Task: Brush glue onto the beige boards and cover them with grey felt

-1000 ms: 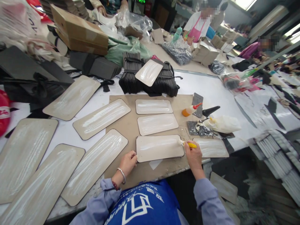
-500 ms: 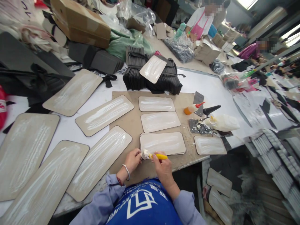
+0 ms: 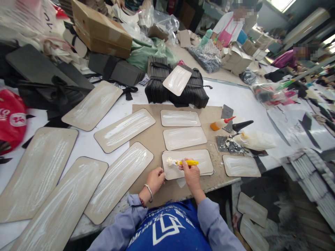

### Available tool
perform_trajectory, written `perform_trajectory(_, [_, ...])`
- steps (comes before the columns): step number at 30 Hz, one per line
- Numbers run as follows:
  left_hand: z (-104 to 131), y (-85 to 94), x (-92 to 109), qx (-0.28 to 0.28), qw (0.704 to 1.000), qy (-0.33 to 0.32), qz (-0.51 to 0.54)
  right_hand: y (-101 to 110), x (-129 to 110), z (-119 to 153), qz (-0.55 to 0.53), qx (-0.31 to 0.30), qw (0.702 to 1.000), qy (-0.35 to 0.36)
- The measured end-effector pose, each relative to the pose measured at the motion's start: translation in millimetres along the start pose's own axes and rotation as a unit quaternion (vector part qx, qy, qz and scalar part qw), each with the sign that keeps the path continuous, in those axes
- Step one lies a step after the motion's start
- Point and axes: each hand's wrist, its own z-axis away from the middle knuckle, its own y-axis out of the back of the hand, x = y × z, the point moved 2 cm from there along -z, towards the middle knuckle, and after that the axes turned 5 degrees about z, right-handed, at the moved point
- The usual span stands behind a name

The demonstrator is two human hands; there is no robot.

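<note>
My right hand [image 3: 191, 176] grips a yellow-handled brush [image 3: 192, 162] whose bristles are loaded with white paste. The bristles rest on the left half of a beige rounded panel [image 3: 202, 158], which lies on another panel that peeks out below. My left hand [image 3: 156, 179] is closed at the lower left corner of this panel, fingertips holding its edge. Behind it lie two more panels, the middle panel [image 3: 184, 137] and the far panel [image 3: 180, 118], both with white streaks. To the left, a long coated panel [image 3: 123, 177] lies slanted.
More coated panels [image 3: 39, 170] cover the left side. A strapped black stack [image 3: 180, 92] stands behind, with a small panel on top. At right are an orange-filled bottle [image 3: 218, 124], a white bottle [image 3: 258, 139] and a small panel [image 3: 241, 166]. Two people are farther back.
My right hand has moved the brush right and up from the panel's lower left corner onto its face. My left hand stays at the corner. The whole view has shifted slightly.
</note>
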Motion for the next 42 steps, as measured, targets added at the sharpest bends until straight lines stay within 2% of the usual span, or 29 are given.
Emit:
perform_trajectory(3, [1.2,-0.4,1.0,0.004,1.0,0.003,-0.002,0.9,-5.1,-7.7,0.023,0.05,0.998,0.015])
perform_trajectory(7, [0.8,-1.5,-2.3,0.009,1.0,-0.004,-0.005,-20.5,-8.5,-11.2,-0.045,-0.019,0.999,0.013])
perform_trajectory(9, [0.3,-2.5,-4.9,0.017,1.0,-0.006,0.0,-23.0,-1.4,-18.1,-0.034,-0.021,0.999,0.0])
perform_trajectory(10, [0.3,-3.1,-5.8,0.021,1.0,-0.005,0.005,-17.4,4.6,-24.0,-0.011,-0.004,1.0,-0.002])
perform_trajectory(12, [1.0,-4.0,-6.7,0.028,0.999,0.0,0.017,8.2,19.1,-38.8,0.061,0.055,0.997,0.007])
perform_trajectory(15, [2.9,-4.3,-5.5,0.031,0.999,0.009,0.033,68.3,38.3,-61.0,0.157,0.146,0.976,0.029])
perform_trajectory(18, [4.4,-3.1,-2.8,0.028,0.999,0.004,0.041,121.2,45.3,-76.1,0.199,0.2,0.959,0.034])
perform_trajectory(20, [4.9,-2.2,-1.5,0.026,0.999,0.001,0.04,138.3,43.0,-82.6,0.224,0.217,0.949,0.052])
perform_trajectory(21, [4.9,-1.9,-1.2,0.024,0.999,0.001,0.04,139.9,40.5,-84.5,0.233,0.217,0.945,0.067])
perform_trajectory(23, [4.7,-1.7,-1.2,0.021,0.999,0.003,0.041,129.8,34.1,-83.2,0.246,0.2,0.942,0.107])
perform_trajectory(25, [4.2,-2.0,-2.1,0.019,0.999,0.003,0.043,106.4,26.3,-72.4,0.25,0.17,0.942,0.148])
perform_trajectory(28, [3.6,-2.6,-3.8,0.019,0.999,0.002,0.047,65.5,12.7,-41.9,0.24,0.076,0.942,0.224])
perform_trajectory(30, [3.6,-2.9,-4.4,0.018,0.998,0.001,0.054,52.0,5.7,-22.1,0.219,0.004,0.934,0.282])
perform_trajectory(32, [3.9,-3.2,-4.3,0.018,0.998,0.002,0.061,59.2,5.5,-11.7,0.213,0.004,0.926,0.312])
perform_trajectory(35, [4.9,-3.0,-3.0,0.021,0.998,0.004,0.062,89.6,21.3,-12.6,0.266,0.096,0.91,0.304])
perform_trajectory(37, [5.6,-2.7,-1.7,0.02,0.998,0.005,0.056,98.3,36.2,-12.2,0.319,0.119,0.894,0.293])
perform_trajectory(39, [6.5,-2.2,-0.3,0.019,0.999,0.005,0.049,89.2,45.7,-3.0,0.354,0.099,0.882,0.296])
perform_trajectory(42, [8.2,-1.6,1.4,0.02,0.999,0.001,0.048,61.9,42.1,20.4,0.341,0.016,0.88,0.332])
